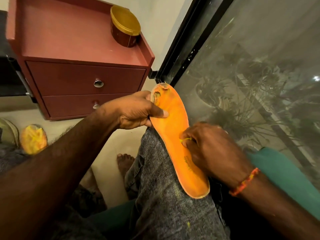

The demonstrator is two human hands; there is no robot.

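Note:
An orange shoe insole (174,129) lies lengthwise over my right knee, its far tip worn and torn. My left hand (136,112) grips the insole near that torn end, thumb pressed on the top face. My right hand (209,149) rests on the insole's middle and pinches a small yellow bit (186,139) between its fingertips against the surface. An orange thread bracelet (244,182) circles my right wrist.
A dark red two-drawer cabinet (83,78) stands ahead on the left, a round gold-lidded tin (125,26) on top. A glass pane with a black frame (180,42) runs along the right. A yellow-smeared round lid (33,139) lies at left. My bare foot (125,161) is on the floor.

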